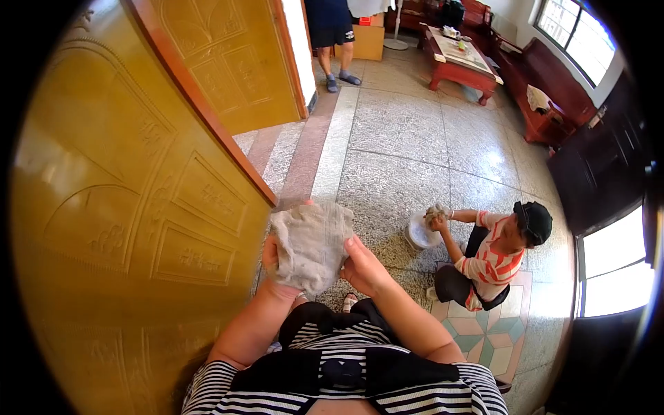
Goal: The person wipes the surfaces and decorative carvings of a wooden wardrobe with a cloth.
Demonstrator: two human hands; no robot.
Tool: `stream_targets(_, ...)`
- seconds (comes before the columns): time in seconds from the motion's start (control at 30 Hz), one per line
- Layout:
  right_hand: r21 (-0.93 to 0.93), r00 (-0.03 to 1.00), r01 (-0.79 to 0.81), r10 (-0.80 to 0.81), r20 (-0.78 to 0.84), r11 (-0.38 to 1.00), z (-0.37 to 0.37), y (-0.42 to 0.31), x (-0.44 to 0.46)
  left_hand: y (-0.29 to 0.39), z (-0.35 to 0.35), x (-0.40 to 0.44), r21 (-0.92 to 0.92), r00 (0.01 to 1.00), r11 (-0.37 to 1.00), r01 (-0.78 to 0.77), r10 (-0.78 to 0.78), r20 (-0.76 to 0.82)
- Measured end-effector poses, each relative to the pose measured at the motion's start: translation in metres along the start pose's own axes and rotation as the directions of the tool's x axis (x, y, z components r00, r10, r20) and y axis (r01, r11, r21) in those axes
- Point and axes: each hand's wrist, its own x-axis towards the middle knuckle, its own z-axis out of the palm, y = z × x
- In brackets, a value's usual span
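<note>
A folded greyish-beige cloth (311,242) is held out in front of my chest, between both hands. My left hand (272,259) grips its left side, the fingers partly hidden behind the fabric. On the right edge, my right hand (363,266) pinches the cloth with the thumb on the near face. Close by on the left stands a yellow-brown carved wooden door (138,207), its edge just beyond the cloth.
A crouching person (491,249) on the right holds a bunched cloth (437,216) over a white bucket (420,233). Another person (333,41) stands by the far doorway. A low red-framed table (460,59) and a dark red wooden bench (560,83) are farther back.
</note>
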Motion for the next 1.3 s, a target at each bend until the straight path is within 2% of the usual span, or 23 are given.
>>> stream_targets(0.03, -0.005, 1.0, -0.011, 0.011, 0.01, 1.0, 0.002, -0.001, 0.003, 0.001, 0.002, 0.0, 0.034, 0.999, 0.999, -0.035, 0.035, 0.01)
stream_targets(0.1, -0.171, 0.998, 0.063, -0.065, -0.009, 0.983, 0.004, -0.001, 0.007, 0.007, 0.003, -0.004, 0.098, 0.998, 0.993, -0.068, 0.066, 0.026)
stream_targets(0.17, -0.169, 0.997, 0.069, -0.075, -0.034, 0.983, 0.004, -0.005, 0.01, 0.014, 0.004, -0.007, 0.163, 0.995, 0.981, -0.101, 0.096, 0.04)
stream_targets(0.23, -0.113, 0.99, 0.104, -0.113, -0.08, 0.988, 0.004, -0.004, 0.018, 0.022, -0.005, -0.013, 0.165, 0.977, 0.985, -0.044, 0.077, -0.198)
stream_targets(0.27, -0.12, 0.992, 0.098, -0.107, -0.071, 0.988, 0.003, 0.001, 0.023, 0.026, -0.027, -0.019, 0.165, 0.976, 0.985, -0.057, 0.09, -0.198)
stream_targets(0.3, -0.073, 0.987, 0.114, -0.121, -0.109, 0.991, 0.001, 0.003, 0.026, 0.028, -0.058, -0.026, 0.179, 0.907, 0.982, 0.056, 0.025, -0.421)
stream_targets(0.33, -0.025, 0.979, 0.137, -0.139, -0.15, 0.99, 0.001, 0.004, 0.028, 0.027, -0.076, -0.033, 0.167, 0.784, 0.971, 0.174, -0.034, -0.619)
stream_targets(0.37, 0.022, 0.968, 0.142, -0.134, -0.213, 0.99, 0.003, 0.005, 0.029, 0.023, -0.072, -0.042, 0.338, 0.706, 0.924, 0.177, 0.12, -0.698)
stream_targets(0.5, -0.096, 0.952, 0.217, -0.232, -0.199, 0.971, -0.01, 0.023, 0.038, 0.011, -0.096, -0.071, 0.302, 0.713, 0.93, 0.209, 0.066, -0.698)
stream_targets(0.53, -0.208, 0.948, 0.232, -0.269, -0.169, 0.95, -0.012, 0.031, 0.039, 0.008, -0.105, -0.075, 0.314, 0.724, 0.918, 0.242, 0.044, -0.688)
stream_targets(0.6, -0.308, 0.947, 0.278, -0.313, -0.069, 0.91, -0.015, 0.067, 0.055, 0.002, -0.143, -0.081, 0.326, 0.755, 0.907, 0.268, 0.012, -0.656)
stream_targets(0.67, -0.395, 0.989, 0.116, -0.141, -0.034, 0.911, -0.01, 0.089, 0.057, 0.0, -0.167, -0.084, 0.28, 0.848, 0.938, 0.202, -0.025, -0.529)
stream_targets(0.7, -0.378, 0.991, 0.136, -0.123, 0.058, 0.916, -0.008, 0.098, 0.067, 0.003, -0.173, -0.079, 0.252, 0.818, 0.936, 0.245, -0.06, -0.573)
stream_targets(0.73, -0.418, 0.993, 0.116, -0.089, 0.082, 0.901, -0.008, 0.109, 0.076, 0.004, -0.181, -0.076, 0.25, 0.825, 0.935, 0.25, -0.071, -0.561)
stream_targets(0.8, -0.587, 0.974, 0.211, -0.117, 0.195, 0.782, -0.005, 0.124, 0.085, 0.004, -0.184, -0.073, 0.14, 0.851, 0.976, 0.168, -0.071, -0.52)
stream_targets(0.83, -0.588, 0.962, 0.243, -0.115, 0.247, 0.771, 0.006, 0.107, 0.073, 0.002, -0.159, -0.071, 0.132, 0.858, 0.978, 0.159, -0.071, -0.51)
stream_targets(0.97, -0.513, 0.981, 0.18, -0.113, 0.16, 0.839, 0.014, 0.103, 0.072, 0.009, -0.147, -0.067, 0.147, 0.886, 0.976, 0.159, -0.075, -0.458)
stream_targets(1.03, -0.394, 0.991, 0.104, -0.065, 0.113, 0.913, 0.021, 0.098, 0.068, 0.013, -0.146, -0.065, 0.295, 0.901, 0.952, 0.08, 0.058, -0.431)
stream_targets(1.17, -0.366, 0.971, 0.139, -0.055, 0.231, 0.92, 0.025, 0.105, 0.08, 0.031, -0.147, -0.065, 0.328, 0.933, 0.944, 0.044, 0.078, -0.351)
stream_targets(1.23, -0.524, 0.959, 0.253, -0.141, 0.245, 0.813, 0.028, 0.104, 0.087, 0.04, -0.142, -0.066, 0.336, 0.909, 0.942, -0.009, 0.148, -0.389)
stream_targets(1.27, -0.53, 0.959, 0.256, -0.142, 0.247, 0.808, 0.031, 0.102, 0.09, 0.046, -0.145, -0.066, 0.333, 0.912, 0.943, -0.015, 0.15, -0.383)
stream_targets(1.3, -0.697, 0.95, 0.301, -0.272, 0.157, 0.651, 0.029, 0.111, 0.104, 0.057, -0.168, -0.065, 0.311, 0.901, 0.949, -0.046, 0.174, -0.398)
